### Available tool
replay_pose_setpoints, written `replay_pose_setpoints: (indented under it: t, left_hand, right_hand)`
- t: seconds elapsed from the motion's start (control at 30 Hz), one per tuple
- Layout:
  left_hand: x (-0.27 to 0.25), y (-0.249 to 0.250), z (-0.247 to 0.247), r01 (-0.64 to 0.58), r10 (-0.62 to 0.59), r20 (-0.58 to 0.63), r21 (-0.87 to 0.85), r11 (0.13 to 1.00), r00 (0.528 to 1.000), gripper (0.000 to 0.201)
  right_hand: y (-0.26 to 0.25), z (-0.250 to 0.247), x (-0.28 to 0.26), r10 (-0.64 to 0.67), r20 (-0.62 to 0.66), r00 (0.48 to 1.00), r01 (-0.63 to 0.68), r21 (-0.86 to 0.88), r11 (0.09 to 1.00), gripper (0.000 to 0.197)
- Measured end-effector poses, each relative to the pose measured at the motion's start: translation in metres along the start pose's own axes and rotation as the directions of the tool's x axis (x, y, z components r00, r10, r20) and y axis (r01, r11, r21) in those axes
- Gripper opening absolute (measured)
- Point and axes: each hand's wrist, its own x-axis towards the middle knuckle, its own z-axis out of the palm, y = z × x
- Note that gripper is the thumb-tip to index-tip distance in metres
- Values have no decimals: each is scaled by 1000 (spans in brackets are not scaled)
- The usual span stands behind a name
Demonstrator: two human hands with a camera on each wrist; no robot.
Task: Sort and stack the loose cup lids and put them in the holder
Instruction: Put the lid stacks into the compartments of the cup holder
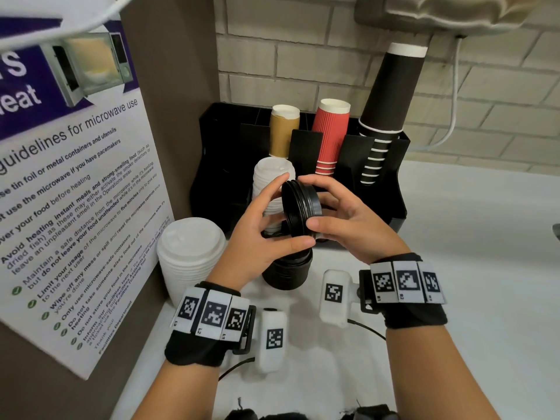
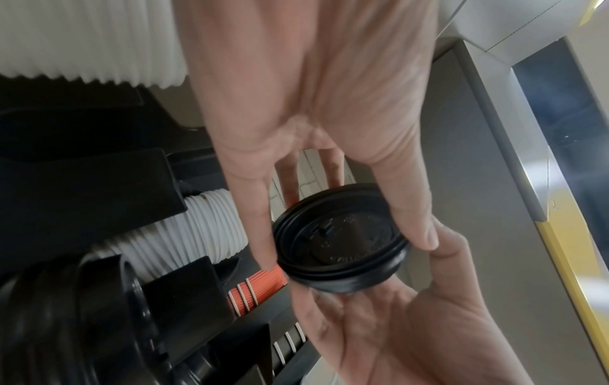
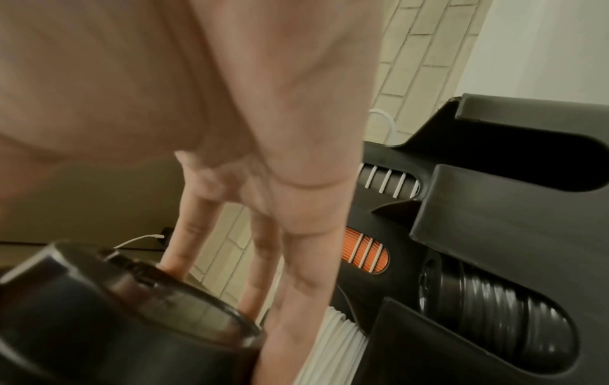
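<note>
Both hands, left hand (image 1: 266, 225) and right hand (image 1: 348, 216), pinch a short black lid stack (image 1: 300, 207) edgewise, with the black holder (image 1: 397, 189) behind partly filled and black lids (image 1: 288, 271) and white lids (image 1: 191, 256) below still loose, so I judge the sorting about midway.

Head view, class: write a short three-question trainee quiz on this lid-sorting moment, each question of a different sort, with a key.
1. True or false: both hands hold the small stack of black lids above the counter.
2. Which lids stand stacked on the counter beside the microwave sign? A) white B) red C) brown
3. Fill in: in the holder, the red cups stand between the tan cups and the ____ cups.

Key: 1 true: left hand and right hand grip it. 2 A: white lids. 3 black: black cups.
</note>
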Motion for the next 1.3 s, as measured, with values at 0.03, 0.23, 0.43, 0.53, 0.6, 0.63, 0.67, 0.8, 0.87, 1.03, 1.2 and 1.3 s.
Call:
replay_pose_setpoints:
  t: [0.03,0.23,0.43,0.53,0.6,0.63,0.67,0.8,0.87,1.03,1.2,1.3]
  left_hand:
    - [0,1,0,9,-9,1,5,1000,1000,95]
    - [-2,7,0,34,-34,8,7,999,999,95]
    - [-2,5,1,51,-51,4,1,999,999,100]
    - [-4,6,0,69,-71,-54,-36,997,996,89]
    - [-3,8,-3,70,-70,-147,-9,998,987,73]
    - [-3,9,-5,64,-59,-193,19,998,979,66]
    - [-2,10,-7,57,-47,-232,38,998,972,60]
    - [0,14,-10,57,-41,-295,48,997,955,44]
    - [0,15,-9,63,-48,-298,44,997,953,43]
    - [1,15,-7,81,-62,-295,54,995,953,41]
    - [0,16,-6,93,-71,-306,58,994,949,37]
    - [1,16,-6,95,-72,-307,61,994,949,35]
  right_hand:
    - [0,0,0,-7,-1,1000,7,-2,1000,62]
    - [-1,3,-1,-23,-27,999,21,-44,999,62]
    - [2,8,2,-52,-57,997,45,-120,992,59]
    - [4,0,10,-91,-150,984,75,-106,991,56]
    - [3,-15,21,-120,-330,936,77,-142,987,57]
    - [2,-24,27,-144,-401,905,63,-207,976,57]
    - [2,-34,33,-168,-439,883,36,-294,955,58]
    - [8,-62,55,-127,-352,927,-115,-593,797,56]
    - [11,-70,65,-47,-288,956,-197,-755,626,57]
    - [15,-66,83,154,-147,977,-186,-943,276,62]
    - [25,-57,89,264,-35,964,-75,-987,144,57]
    - [28,-56,86,285,-22,958,-50,-994,94,54]
